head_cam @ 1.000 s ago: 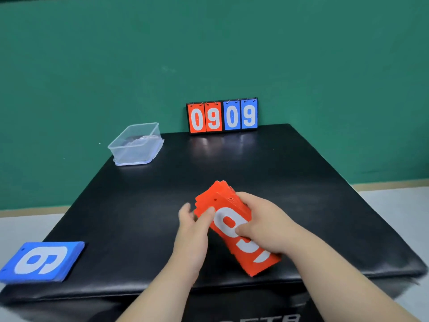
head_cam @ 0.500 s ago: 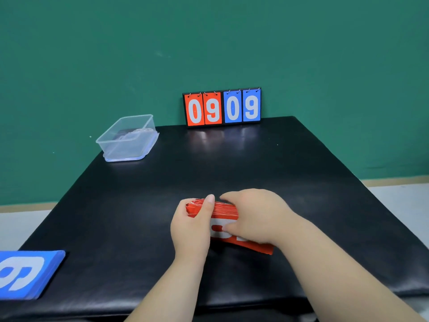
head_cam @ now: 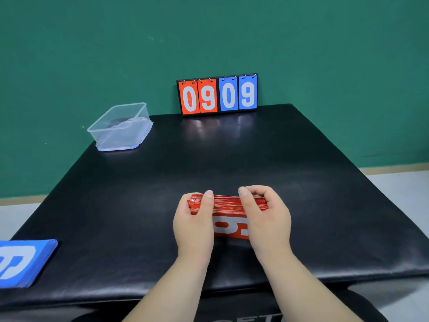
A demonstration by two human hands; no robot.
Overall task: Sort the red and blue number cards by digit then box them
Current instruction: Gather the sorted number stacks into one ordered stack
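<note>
A stack of red number cards [head_cam: 228, 206] stands on its long edge on the black table [head_cam: 232, 154], its front face showing a white 9 turned sideways. My left hand [head_cam: 193, 223] grips the stack's left end, thumb over the top edge. My right hand [head_cam: 267, 219] grips the right end the same way. A stack of blue number cards [head_cam: 22, 261] lies flat at the table's near left corner, partly cut off by the frame. A clear plastic box [head_cam: 120, 126] sits on its lid at the far left.
A small flip scoreboard [head_cam: 218, 95] reading 0 9 0 9, red then blue, leans on the green wall at the table's far edge. The table's front edge runs just below my wrists. Pale floor shows on both sides.
The red stack went from fanned and tilted in my hands to squared up and standing on its edge on the table. My right hand shifted from the card face to the stack's right end.
</note>
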